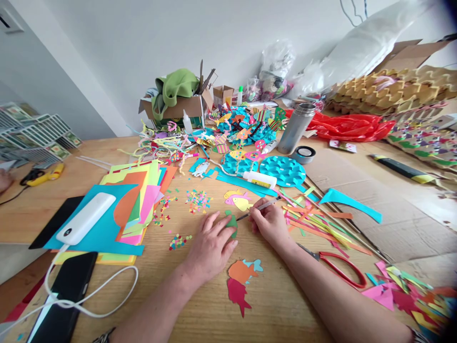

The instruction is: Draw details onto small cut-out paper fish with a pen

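My left hand (pixel 213 240) lies flat with its fingers spread, the fingertips pressing a small green paper cutout (pixel 233 225) onto the table. In my right hand (pixel 269 224) is a slim grey pen (pixel 266 205), its dark tip at the edge of the green cutout. Just beyond are a yellow paper fish (pixel 243 204) and a pink paper fish (pixel 231 198), overlapping. Nearer me lie an orange paper fish (pixel 241 271) and a dark red paper fish (pixel 237 293), with a light blue piece partly under the orange one. My left fingers hide part of the green cutout.
Red-handled scissors (pixel 342 271) lie right of my right forearm, near paper strips (pixel 321 221). Left are coloured sheets (pixel 132 190) under a white power bank (pixel 85 219) with a cable. A glue bottle (pixel 260 179), a steel flask (pixel 296 128) and a box cutter (pixel 402 167) lie or stand farther back.
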Action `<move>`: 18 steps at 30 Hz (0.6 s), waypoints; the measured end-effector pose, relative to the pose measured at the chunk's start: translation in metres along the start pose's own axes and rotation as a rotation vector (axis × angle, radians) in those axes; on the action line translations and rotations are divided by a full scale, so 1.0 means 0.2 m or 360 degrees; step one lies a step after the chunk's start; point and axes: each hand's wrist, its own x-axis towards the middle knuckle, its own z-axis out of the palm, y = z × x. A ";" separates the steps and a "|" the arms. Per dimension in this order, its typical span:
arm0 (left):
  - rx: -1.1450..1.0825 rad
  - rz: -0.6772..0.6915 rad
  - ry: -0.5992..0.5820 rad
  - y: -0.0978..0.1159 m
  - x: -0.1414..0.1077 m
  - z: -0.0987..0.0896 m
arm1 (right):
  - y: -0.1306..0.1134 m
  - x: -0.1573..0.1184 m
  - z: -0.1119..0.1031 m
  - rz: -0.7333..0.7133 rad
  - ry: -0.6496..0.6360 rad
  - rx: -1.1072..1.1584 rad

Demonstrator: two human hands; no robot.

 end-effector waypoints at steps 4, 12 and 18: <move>-0.0020 -0.0004 -0.0006 0.00 0.00 0.00 | 0.00 0.00 -0.01 -0.0011 -0.0014 -0.0012; -0.0007 -0.0005 -0.0013 0.00 0.00 0.00 | 0.00 0.00 0.00 0.0006 0.0010 0.0011; -0.0022 -0.0017 -0.0031 0.00 0.00 0.00 | -0.01 0.00 -0.01 -0.0008 -0.0017 -0.0055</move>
